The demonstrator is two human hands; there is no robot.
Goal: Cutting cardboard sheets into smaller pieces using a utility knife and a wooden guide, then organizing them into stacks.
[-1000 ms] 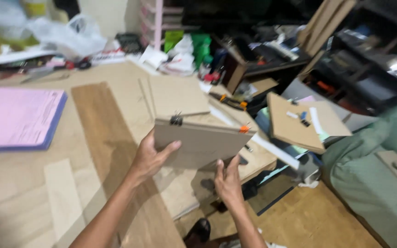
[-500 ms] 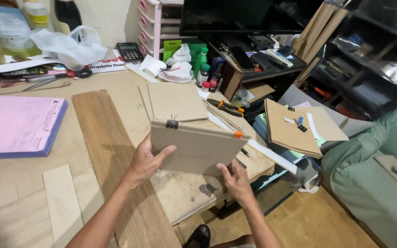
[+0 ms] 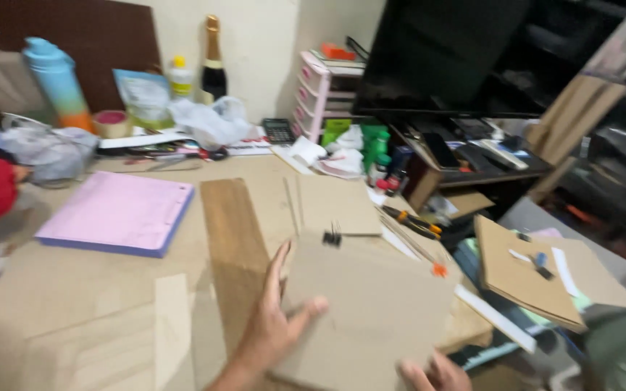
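I hold a flat brown cardboard panel [image 3: 371,311] with both hands, low in the head view. My left hand [image 3: 273,318] grips its left edge, thumb on its face. My right hand [image 3: 432,375] holds the bottom right corner and is mostly cut off by the frame. A black binder clip [image 3: 332,237] sits on the panel's top edge and a small orange clip [image 3: 440,270] on its right corner. The panel hovers over a dark wooden plank [image 3: 235,246] on the table.
A pink pad [image 3: 117,213] lies at left, another cardboard sheet [image 3: 338,205] behind the panel, pliers [image 3: 414,221] beside it. Bottles, a tape roll, bags and a calculator [image 3: 278,130] crowd the table's far edge. More cardboard pieces [image 3: 537,275] lie at right below a dark screen [image 3: 443,58].
The camera has tilted up and moved closer, showing the back wall and bottles. The panel has dropped lower in view and looks larger; both hands keep their hold.
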